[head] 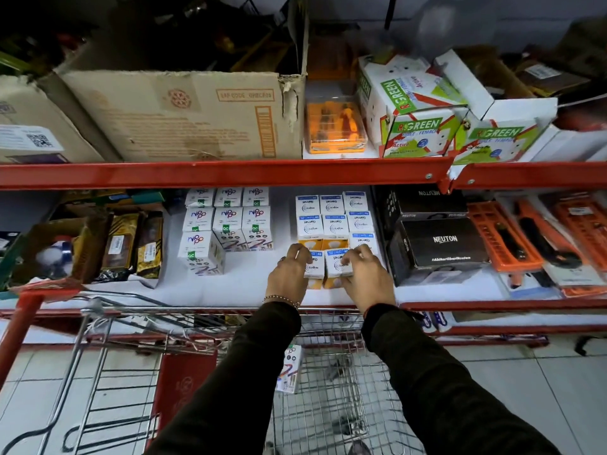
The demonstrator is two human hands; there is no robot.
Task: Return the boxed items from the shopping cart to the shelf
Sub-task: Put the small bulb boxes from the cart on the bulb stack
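Note:
Both my hands rest on two small white-and-orange bulb boxes at the front of the middle shelf. My left hand grips the left bulb box. My right hand grips the right bulb box. Behind them stands a stack of the same Wipro Garnet boxes. To the left sits a group of white boxes with a QC mark. Below my arms is the wire shopping cart, with one white boxed item standing inside it.
Black Neuton boxes stand right of the bulb stack, then orange tool packs. Dark packets lie at the shelf's left. On the upper shelf are a large cardboard carton and R-Green boxes. The cart's red handle is at left.

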